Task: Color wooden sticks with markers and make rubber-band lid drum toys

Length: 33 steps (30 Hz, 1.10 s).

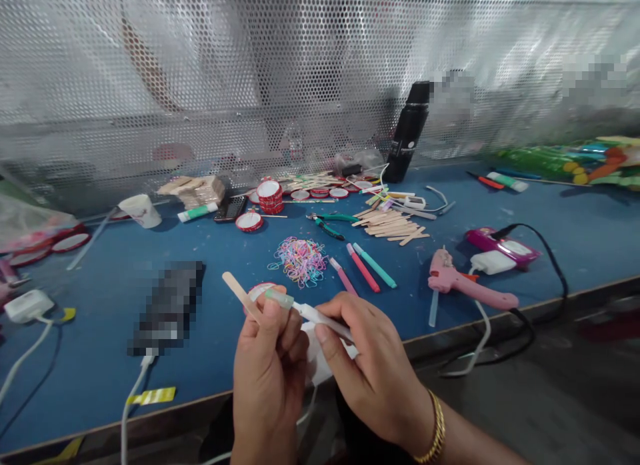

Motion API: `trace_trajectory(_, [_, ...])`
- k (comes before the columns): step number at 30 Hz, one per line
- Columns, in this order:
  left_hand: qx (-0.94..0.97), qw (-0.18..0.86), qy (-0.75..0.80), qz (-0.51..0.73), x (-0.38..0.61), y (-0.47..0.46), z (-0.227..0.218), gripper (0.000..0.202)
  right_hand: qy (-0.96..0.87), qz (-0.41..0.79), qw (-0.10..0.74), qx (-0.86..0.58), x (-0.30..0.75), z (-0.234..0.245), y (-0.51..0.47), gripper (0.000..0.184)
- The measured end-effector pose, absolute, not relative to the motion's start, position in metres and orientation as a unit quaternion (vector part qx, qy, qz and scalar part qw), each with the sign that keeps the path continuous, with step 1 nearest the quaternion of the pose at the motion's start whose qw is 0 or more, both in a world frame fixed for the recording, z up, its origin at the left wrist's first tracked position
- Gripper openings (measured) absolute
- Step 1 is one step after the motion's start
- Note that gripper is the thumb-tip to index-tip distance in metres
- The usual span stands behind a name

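My left hand point(267, 368) pinches a flat wooden craft stick point(239, 292) that slants up to the left. My right hand point(367, 362) grips a white marker pen point(320, 316) whose pale green tip rests against the stick by my left thumb. Both hands hover over the near edge of the blue table point(100, 378). A small red-rimmed round lid point(256, 291) lies just behind the stick. A pile of coloured rubber bands point(300, 260) sits beyond the hands.
A pink glue gun point(463, 282) lies at the right with its cable over the edge. Pink and teal markers point(367, 268), loose wooden sticks point(393, 224), green pliers point(330, 223), stacked red lids point(270, 195) and a black bottle point(410, 132) are farther back. A perforated metal screen point(300, 72) closes the rear.
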State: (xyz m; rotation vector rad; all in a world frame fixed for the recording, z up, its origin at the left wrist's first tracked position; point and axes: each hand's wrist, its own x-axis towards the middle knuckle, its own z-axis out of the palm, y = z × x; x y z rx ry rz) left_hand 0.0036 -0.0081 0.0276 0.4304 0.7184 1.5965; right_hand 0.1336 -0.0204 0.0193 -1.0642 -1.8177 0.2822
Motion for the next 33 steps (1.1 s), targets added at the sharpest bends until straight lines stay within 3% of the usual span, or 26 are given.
trace_trajectory(14, [0.220,0.576,0.384,0.687,0.011,-0.008,0.024,0.045,-0.713,0.165,0.537,-0.421,0.135,0.019,-0.018,0.020])
trace_trajectory(20, [0.252,0.563,0.423,0.664,0.004,-0.007,0.010,0.046,-0.754,0.143,0.525,-0.369,0.136,0.021,-0.018,0.043])
trace_trajectory(25, [0.312,0.514,0.458,0.655,-0.002,-0.009,0.013,0.046,-0.747,0.114,0.521,-0.397,0.149,0.022,-0.007,0.037])
trace_trajectory(28, [0.348,0.490,0.431,0.673,-0.004,-0.005,0.013,0.038,-0.718,0.010,0.456,-0.526,0.166,0.022,0.017,0.035])
trace_trajectory(33, [0.383,0.501,0.434,0.644,-0.004,0.000,0.004,0.042,-0.683,-0.082,0.254,-0.679,0.181,0.020,0.054,0.034])
